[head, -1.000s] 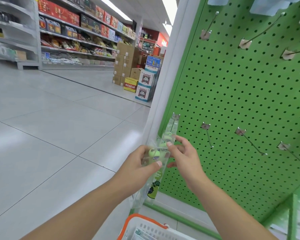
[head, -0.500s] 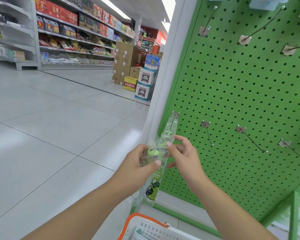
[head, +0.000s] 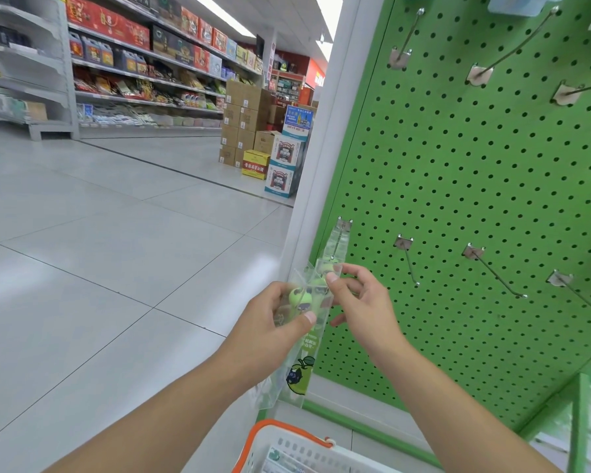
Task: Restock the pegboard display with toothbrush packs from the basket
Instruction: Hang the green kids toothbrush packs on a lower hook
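Now | toothbrush pack [head: 301, 353]: clear, green-capped | left hand [head: 270, 322] gripping it | right hand [head: 362, 302] pinching top

green dotted pegboard [head: 475, 186], white basket [head: 307, 452] with orange rim, clear green toothbrush pack [head: 302, 367]

Pale grey tiled floor [head: 110, 254] with dark joints, glossy under ceiling strip lights [head: 219, 13]. Along the far left wall, long shelves [head: 144, 76] crowded with boxed and bagged goods. Stacked cardboard cartons [head: 243, 128] near a white post [head: 325, 158] at the aisle's end.
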